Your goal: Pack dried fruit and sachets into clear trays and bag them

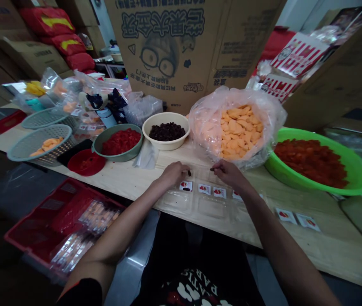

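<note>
smooth pale wood-look tabletop (pixel 327 244), glossy clear plastic trays (pixel 211 207), crinkled translucent plastic bag (pixel 204 129), shiny smooth green plastic basin (pixel 281 179), matt brown cardboard box (pixel 232 38), perforated plastic basket (pixel 60 152)

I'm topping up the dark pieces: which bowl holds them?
The cream bowl, between the grey-green bowl and the plastic bag of orange pieces; its dark pieces look nearly black, while other bowls hold reddish ones.

Both hands (pixel 174 173) (pixel 228 173) over clear trays (pixel 211 207)

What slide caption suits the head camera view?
Left hand and right hand with small dark pieces over clear plastic compartments on a pale wooden table.
</note>
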A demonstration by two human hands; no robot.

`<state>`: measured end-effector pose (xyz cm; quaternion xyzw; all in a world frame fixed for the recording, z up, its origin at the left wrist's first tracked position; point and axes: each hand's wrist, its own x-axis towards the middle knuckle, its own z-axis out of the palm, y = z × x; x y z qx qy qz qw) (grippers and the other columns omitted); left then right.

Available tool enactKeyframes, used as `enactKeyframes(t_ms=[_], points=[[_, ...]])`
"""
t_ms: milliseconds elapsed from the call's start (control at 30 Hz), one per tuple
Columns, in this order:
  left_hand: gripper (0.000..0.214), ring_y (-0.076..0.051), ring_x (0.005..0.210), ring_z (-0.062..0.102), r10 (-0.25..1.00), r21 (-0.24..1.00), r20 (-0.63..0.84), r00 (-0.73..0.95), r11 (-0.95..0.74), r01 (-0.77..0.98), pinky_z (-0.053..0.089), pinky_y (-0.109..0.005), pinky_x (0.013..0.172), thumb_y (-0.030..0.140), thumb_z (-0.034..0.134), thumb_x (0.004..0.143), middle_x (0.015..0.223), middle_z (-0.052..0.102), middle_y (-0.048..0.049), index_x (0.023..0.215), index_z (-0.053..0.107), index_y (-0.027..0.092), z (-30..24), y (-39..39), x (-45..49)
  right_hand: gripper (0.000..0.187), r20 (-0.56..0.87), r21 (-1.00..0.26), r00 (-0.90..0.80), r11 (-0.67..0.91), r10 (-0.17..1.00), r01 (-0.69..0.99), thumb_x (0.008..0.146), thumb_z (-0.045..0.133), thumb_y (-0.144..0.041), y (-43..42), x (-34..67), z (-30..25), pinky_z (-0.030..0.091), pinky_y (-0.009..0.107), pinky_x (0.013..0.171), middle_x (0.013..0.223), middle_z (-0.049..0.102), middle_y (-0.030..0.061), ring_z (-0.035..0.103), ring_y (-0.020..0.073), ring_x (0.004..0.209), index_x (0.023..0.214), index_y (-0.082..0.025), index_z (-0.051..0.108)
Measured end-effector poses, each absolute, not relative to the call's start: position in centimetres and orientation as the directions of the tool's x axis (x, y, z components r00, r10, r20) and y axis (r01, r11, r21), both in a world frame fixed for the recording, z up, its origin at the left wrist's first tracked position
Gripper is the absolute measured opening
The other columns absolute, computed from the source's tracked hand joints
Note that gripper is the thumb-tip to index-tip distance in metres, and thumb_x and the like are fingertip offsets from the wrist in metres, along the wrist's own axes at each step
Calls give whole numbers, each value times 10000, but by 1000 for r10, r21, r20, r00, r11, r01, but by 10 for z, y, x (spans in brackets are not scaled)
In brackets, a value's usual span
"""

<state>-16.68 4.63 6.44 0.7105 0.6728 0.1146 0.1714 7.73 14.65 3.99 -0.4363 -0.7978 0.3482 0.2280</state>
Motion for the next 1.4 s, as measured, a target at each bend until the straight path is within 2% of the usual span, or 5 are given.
enactKeyframes(t_ms=[500, 633, 767, 1067, 1400], points=[[135, -225, 897, 676, 986, 412, -111, 123, -66, 909, 487, -271, 772, 194, 666, 833, 956, 724, -110, 907, 774, 162, 66, 67, -167, 155, 115, -533, -469, 453, 875, 715, 764, 518, -56, 119, 81, 18, 420, 266, 695, 801, 704, 58, 620, 181, 750, 786, -175, 615], [212, -121, 616, 597, 963, 920, -165, -214, 229, 318, 424, -204, 545, 321, 666, 874, 740, 678, -59, 873, 724, 118, 68, 50, -183, 152, 130, -381, -526, 532, 840, 756, 782, 543, -53, 108, 77, 19, 397, 300, 771, 880, 694, 91, 625, 214, 865, 833, -151, 646], [206, -91, 585, 584, 896, 920, -358, -262, 290, -263, 427, -179, 516, 266, 783, 754, 719, 670, -60, 820, 691, 95, 68, 32, -195, 139, 168, -255, -570, 594, 804, 763, 856, 540, -118, 102, 77, 22, 365, 346, 821, 959, 671, 117, 607, 251, 963, 865, -150, 675], [32, -100, 571, 525, 928, 874, -174, -329, 299, 382, 389, -194, 539, 124, 705, 701, 599, 619, 13, 726, 713, 142, 48, 42, -181, 261, 238, -378, -512, 564, 826, 734, 880, 473, -149, 96, 100, 27, 400, 356, 815, 982, 670, 100, 621, 249, 963, 990, -174, 708], [270, -126, 694, 615, 972, 956, -182, -146, 210, 207, 471, -216, 619, 193, 649, 779, 798, 671, -29, 1035, 688, 115, 73, 34, -176, 298, 260, -511, -329, 419, 908, 751, 837, 459, -157, 112, 132, 44, 478, 341, 784, 922, 715, 97, 633, 226, 811, 967, -180, 726]])
